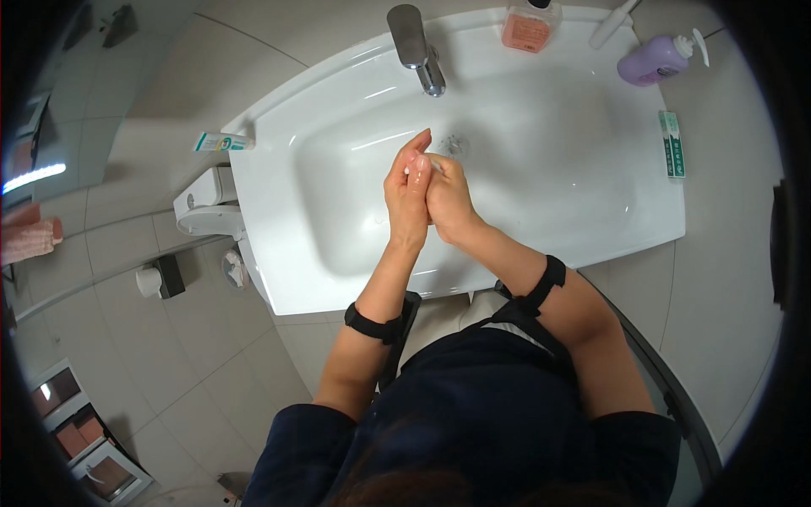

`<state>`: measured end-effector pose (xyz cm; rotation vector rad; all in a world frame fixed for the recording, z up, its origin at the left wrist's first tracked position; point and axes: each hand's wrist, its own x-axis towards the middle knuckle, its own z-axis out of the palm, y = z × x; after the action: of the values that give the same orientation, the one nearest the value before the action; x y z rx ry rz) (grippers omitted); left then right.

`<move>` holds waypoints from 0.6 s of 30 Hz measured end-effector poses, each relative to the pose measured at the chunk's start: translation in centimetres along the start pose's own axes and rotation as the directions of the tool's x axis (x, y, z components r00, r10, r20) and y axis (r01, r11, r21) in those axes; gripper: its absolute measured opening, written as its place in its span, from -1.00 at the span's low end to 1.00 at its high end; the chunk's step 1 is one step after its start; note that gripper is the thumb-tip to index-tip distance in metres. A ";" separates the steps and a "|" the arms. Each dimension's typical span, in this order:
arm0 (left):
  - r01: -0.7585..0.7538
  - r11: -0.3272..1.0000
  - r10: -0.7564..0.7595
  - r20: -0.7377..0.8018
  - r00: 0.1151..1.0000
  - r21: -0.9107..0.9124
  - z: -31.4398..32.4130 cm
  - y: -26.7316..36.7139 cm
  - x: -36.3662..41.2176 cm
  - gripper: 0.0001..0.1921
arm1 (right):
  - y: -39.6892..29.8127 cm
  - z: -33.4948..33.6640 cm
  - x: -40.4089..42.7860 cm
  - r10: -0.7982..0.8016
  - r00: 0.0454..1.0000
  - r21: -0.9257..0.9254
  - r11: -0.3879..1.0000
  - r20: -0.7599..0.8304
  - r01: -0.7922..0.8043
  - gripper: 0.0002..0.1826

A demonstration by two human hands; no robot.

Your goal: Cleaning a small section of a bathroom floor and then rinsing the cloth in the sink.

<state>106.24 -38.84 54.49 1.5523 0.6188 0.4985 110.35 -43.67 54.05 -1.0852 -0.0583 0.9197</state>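
Observation:
Over the white sink [545, 215], my left hand [405, 199] and my right hand [451, 199] press together, wet and shiny. The left fingers point toward the faucet, and the left thumb lies against the right hand. A small white spot that may be foam shows near the left thumb. The right fingers are bent in toward the left palm and partly hidden, so whether something lies between the palms cannot be seen. Beyond my hands is the chrome single-lever faucet [415, 51], with no water seen running. The drain [453, 146] shows just past my fingertips.
On the sink's back rim stand a pink liquid bottle [527, 32] and a white tube-like item [611, 28]. A purple pump bottle [652, 61] and green boxes [671, 144] sit at the right edge, a toothpaste tube [222, 142] at the left. Beyond is a toilet [209, 196].

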 end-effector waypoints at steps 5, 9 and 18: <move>0.124 0.982 -0.145 -0.145 0.979 -0.146 1.0 -0.8 -0.8 -0.40 | -0.5 -0.2 0.8 0.058 0.997 0.270 0.962 -0.051 -0.042 -0.86; -0.075 0.995 0.045 -0.383 0.923 -0.063 2.3 0.2 -0.8 -0.42 | -0.2 0.0 0.7 -0.042 0.997 0.136 0.989 -0.060 0.050 -0.64; 0.120 0.989 -0.135 -0.178 0.975 -0.091 2.1 -1.6 -1.2 -0.63 | 0.7 -0.9 1.8 0.035 0.985 -0.116 0.992 -0.168 -0.055 -0.36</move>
<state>106.54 -41.22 52.77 1.3905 0.8252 0.5659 111.46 -43.05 52.39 -1.2762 0.0498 0.8720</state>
